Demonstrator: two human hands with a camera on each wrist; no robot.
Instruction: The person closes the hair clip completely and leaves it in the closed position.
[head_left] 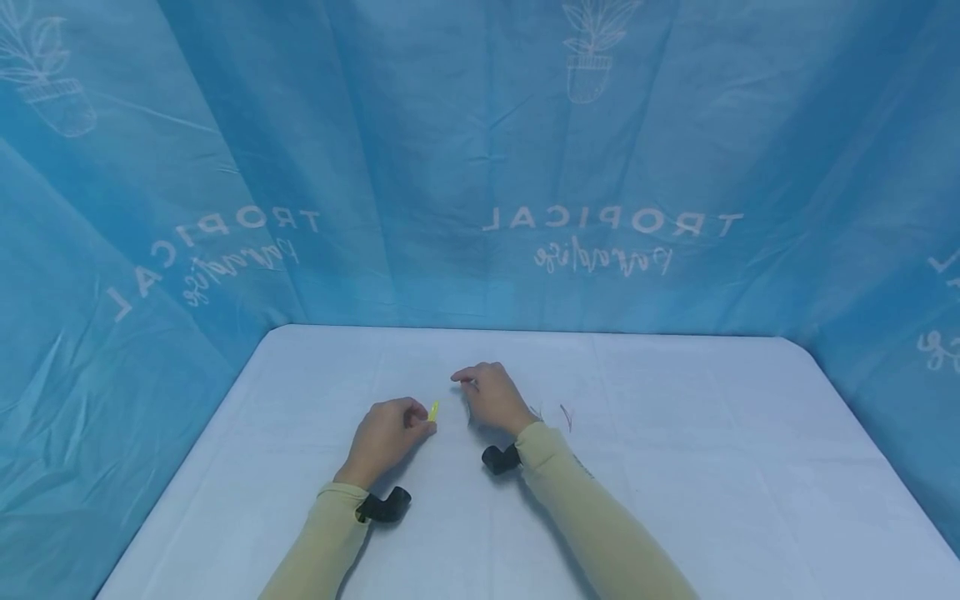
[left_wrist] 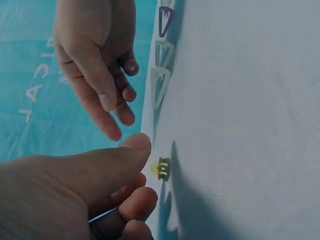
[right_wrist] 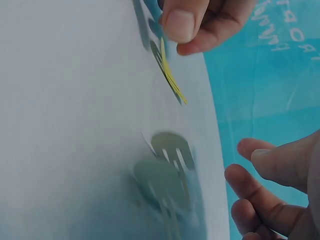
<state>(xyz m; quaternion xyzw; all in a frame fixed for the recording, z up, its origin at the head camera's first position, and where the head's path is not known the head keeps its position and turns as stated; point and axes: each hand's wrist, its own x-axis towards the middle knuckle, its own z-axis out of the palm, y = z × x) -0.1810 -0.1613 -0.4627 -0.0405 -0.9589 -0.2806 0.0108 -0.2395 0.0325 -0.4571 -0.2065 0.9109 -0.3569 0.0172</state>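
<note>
Head view, left grip [head_left: 386,435] pinching yellow clip [head_left: 433,410], right grip [head_left: 491,396] released just beside

A table [head_left: 675,500] covered with a smooth white cloth fills the lower part of the head view, its two far corners rounded. Blue fabric sheets [head_left: 420,167] hang as a backdrop behind the far edge and along both sides. White mirrored lettering reading "TROPICAL" [head_left: 611,222] and line drawings of potted plants [head_left: 592,50] are printed on them. The light is soft and even.
</note>
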